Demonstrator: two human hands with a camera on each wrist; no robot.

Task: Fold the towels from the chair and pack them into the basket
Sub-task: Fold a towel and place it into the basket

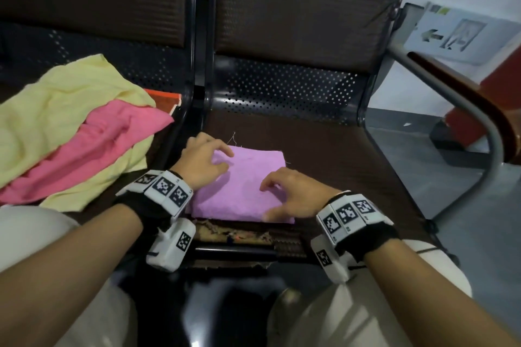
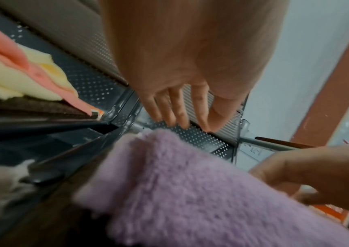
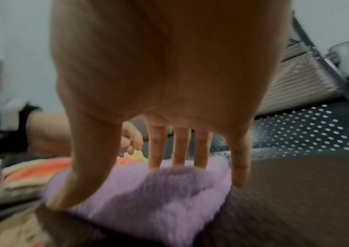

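Yellow towel [image 1: 53,110] and pink towel [image 1: 93,146] heaped on left seat at 9 o'clock, folded purple towel [image 1: 242,186] flat on chair [image 1: 324,149] at centre, left hand [image 1: 201,162] on its 10 o'clock corner, right hand [image 1: 293,191] at its 4 o'clock edge, both with fingers spread, gripping nothing.

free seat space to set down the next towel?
Bare seat right of the purple towel, up to the armrest, and behind it toward the perforated back edge. Left seat is crowded: yellow towel and pink towel cover it.
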